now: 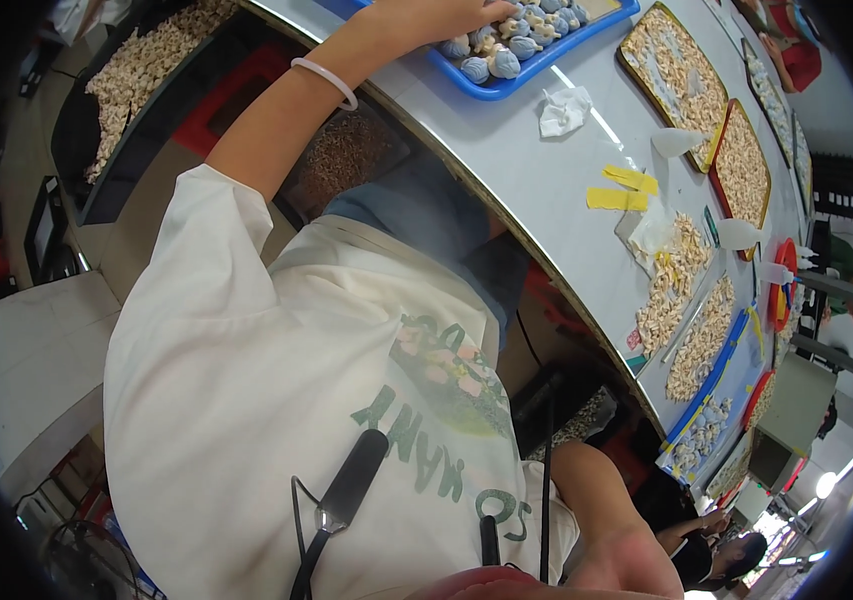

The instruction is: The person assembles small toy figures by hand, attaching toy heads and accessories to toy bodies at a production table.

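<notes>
Blue-grey rounded pieces (503, 64) fill a blue tray (486, 94), its raised rim presumably stopping strays, beneath a worker's left hand (449, 16); its grip can't be told. The right hand (628, 562) is lifted, fingers unseen, grip unclear. Room shows between tray and crumpled tissue (563, 110); the tabletop's (516, 160) edge runs nearby.

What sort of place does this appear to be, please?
Likely a small-parts workshop: it has a long worktable, heaps of small pale pieces, and a blue tray holding blue-grey pieces.
</notes>
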Demonstrator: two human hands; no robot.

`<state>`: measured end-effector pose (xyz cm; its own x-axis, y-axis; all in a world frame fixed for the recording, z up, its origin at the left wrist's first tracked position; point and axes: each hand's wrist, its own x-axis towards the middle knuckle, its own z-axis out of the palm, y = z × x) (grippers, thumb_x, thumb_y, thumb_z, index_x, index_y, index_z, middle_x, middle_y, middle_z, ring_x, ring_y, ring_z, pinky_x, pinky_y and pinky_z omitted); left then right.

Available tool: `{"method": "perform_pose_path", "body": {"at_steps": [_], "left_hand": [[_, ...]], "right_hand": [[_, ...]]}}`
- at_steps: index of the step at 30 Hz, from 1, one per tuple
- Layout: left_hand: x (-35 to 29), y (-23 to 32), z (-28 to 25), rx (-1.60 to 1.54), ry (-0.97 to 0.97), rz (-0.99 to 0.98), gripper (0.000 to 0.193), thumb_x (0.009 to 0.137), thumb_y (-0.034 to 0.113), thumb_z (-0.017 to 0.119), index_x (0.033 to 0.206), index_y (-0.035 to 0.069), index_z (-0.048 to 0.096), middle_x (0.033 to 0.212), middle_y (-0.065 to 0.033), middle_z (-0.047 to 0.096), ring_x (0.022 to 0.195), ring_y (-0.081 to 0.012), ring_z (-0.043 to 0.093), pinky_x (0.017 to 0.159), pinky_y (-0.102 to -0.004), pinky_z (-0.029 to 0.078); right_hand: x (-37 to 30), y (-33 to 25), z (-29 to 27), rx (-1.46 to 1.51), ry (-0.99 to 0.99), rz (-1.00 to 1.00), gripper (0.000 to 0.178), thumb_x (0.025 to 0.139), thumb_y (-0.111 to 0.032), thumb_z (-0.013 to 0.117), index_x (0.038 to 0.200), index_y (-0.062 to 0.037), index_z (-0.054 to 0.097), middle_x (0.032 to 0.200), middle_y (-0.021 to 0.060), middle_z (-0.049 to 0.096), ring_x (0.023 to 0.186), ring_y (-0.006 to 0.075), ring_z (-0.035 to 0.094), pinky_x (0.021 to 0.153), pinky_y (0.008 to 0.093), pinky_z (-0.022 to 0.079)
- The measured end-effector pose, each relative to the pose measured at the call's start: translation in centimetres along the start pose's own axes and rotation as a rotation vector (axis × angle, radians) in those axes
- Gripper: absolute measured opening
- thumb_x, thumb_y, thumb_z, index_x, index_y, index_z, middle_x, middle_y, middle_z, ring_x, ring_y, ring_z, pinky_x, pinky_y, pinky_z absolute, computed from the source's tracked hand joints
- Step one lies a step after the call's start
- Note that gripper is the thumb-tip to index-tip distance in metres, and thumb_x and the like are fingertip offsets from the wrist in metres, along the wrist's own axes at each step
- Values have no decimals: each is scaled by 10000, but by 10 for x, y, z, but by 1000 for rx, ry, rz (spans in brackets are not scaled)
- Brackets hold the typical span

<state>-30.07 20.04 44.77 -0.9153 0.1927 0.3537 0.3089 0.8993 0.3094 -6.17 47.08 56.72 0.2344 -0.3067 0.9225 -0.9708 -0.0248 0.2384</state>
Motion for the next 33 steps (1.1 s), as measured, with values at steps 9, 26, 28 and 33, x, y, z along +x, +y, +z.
{"method": "perform_pose_path", "body": {"at_steps": [9, 26, 28, 33], "left_hand": [[2, 4, -20, -23, -110, 120, 311, 821, 233, 484, 1038, 14, 524, 1079, -201, 477, 1008, -332, 478, 836, -395, 422], [41, 29, 25, -67, -80, 148, 339, 820, 235, 519, 1105, 52, 526, 1086, -110, 546, 887, -308, 567, 763, -355, 465], [42, 49, 58, -193, -129, 176, 340, 820, 237, 519, 1106, 53, 526, 1087, -110, 545, 891, -307, 565, 766, -356, 463], [47, 84, 82, -348, -206, 278, 342, 822, 240, 518, 1108, 53, 525, 1091, -110, 543, 900, -305, 560, 773, -356, 459]], "right_hand": [[-17, -9, -35, -600, 337, -207, 410, 863, -286, 473, 1208, -75, 411, 1109, 64, 521, 907, 212, 529, 823, 309, 440], [-160, 20, 2, -777, -370, 867, 298, 617, 44, 561, 904, -26, 604, 781, 115, 588, 661, 257, 570, 583, 339, 453], [-172, 32, 8, -756, -431, 835, 290, 607, 30, 572, 883, -48, 614, 789, 87, 579, 689, 231, 565, 608, 325, 442], [-165, 31, 6, -844, -573, 778, 237, 619, -16, 585, 846, -80, 616, 803, 47, 563, 718, 193, 547, 648, 298, 428]]}}
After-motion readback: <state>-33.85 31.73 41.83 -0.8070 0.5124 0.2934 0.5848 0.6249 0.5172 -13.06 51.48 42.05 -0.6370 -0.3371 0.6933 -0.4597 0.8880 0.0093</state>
